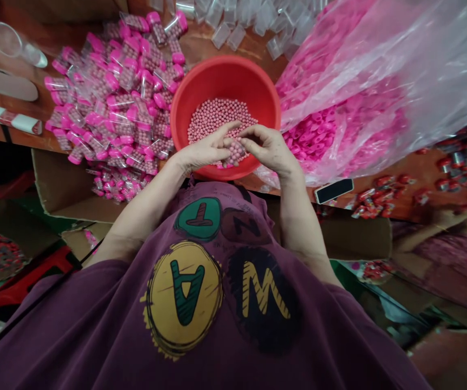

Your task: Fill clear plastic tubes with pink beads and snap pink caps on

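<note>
Low over a red basin (pixel 225 76), my left hand (pixel 205 151) and right hand (pixel 268 149) hold a clump of pink beads (pixel 237 153) between them, fingers curled closed around it, more beads (pixel 217 122) heaped in the basin; on the wooden table (pixel 420 173), pink-capped tubes (pixel 123 92) pile to the left, a plastic bag (pixel 351 92) of pink caps to the right, clear tubes (pixel 250 24) beyond
</note>
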Demonstrator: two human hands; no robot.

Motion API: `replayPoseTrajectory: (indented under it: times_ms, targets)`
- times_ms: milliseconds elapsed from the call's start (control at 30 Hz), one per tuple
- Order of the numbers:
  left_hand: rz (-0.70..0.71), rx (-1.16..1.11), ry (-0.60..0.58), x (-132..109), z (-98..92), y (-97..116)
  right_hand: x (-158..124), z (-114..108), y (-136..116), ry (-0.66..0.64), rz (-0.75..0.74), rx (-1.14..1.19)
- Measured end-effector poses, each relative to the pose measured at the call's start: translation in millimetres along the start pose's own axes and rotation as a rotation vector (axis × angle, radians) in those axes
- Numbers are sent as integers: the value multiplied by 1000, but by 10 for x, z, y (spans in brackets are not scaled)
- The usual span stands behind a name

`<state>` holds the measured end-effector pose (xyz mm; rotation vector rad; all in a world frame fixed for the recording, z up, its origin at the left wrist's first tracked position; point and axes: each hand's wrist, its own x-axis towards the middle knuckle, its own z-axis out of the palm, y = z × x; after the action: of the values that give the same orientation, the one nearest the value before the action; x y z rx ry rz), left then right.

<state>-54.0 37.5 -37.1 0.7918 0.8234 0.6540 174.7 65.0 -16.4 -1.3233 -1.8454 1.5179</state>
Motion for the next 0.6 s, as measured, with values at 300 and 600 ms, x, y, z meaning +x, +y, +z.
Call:
replayPoseTrajectory:
  times_ms: [300,600]
  targets:
    - [87,66,218,-119,-196,6,-49,292,684,145,153,-357]
    - [44,9,329,3,-163,-45,119,738,739,-335,272,-772]
